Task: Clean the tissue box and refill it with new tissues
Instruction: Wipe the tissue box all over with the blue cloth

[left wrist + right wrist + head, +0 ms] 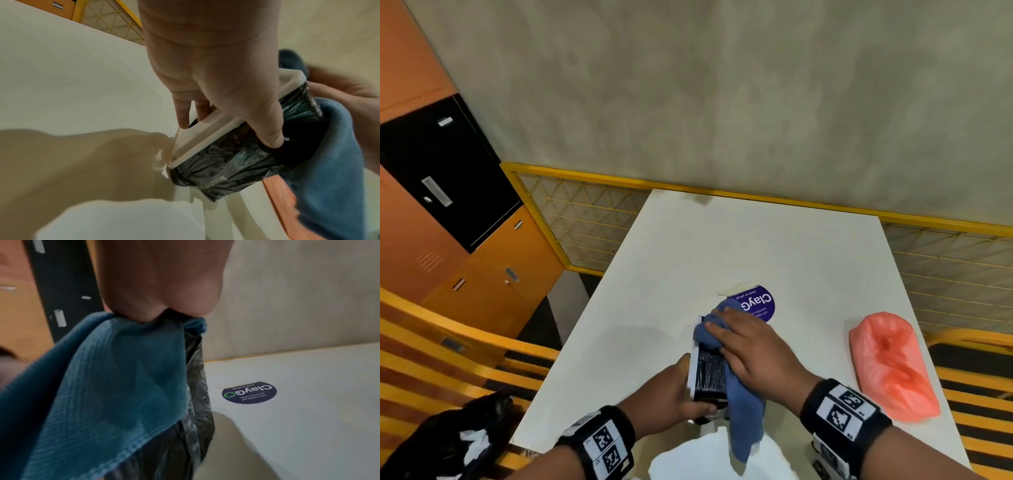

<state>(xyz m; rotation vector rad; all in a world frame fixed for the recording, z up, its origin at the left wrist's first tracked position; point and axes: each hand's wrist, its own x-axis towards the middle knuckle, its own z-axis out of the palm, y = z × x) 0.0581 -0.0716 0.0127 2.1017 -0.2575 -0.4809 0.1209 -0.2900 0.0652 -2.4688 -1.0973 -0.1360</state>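
The tissue box (pixel 708 374), a white frame wrapped in black plastic, is lifted on edge over the white table (pixel 756 240). My left hand (pixel 671 394) grips its near end, thumb on the black side and fingers hooked over the white rim. In the left wrist view the box (pixel 226 154) sits under that hand (pixel 216 73). My right hand (pixel 750 346) holds a blue cloth (pixel 743 418) against the box's right side and far end. The cloth (pixel 102 386) hangs down and covers much of the box (pixel 197 386).
A pink plastic-wrapped pack (pixel 893 366) lies at the table's right. A round purple sticker (pixel 760 305) sits just beyond the box. White paper (pixel 709 455) lies at the near edge. A black bag (pixel 448 438) rests on the yellow slatted bench at left.
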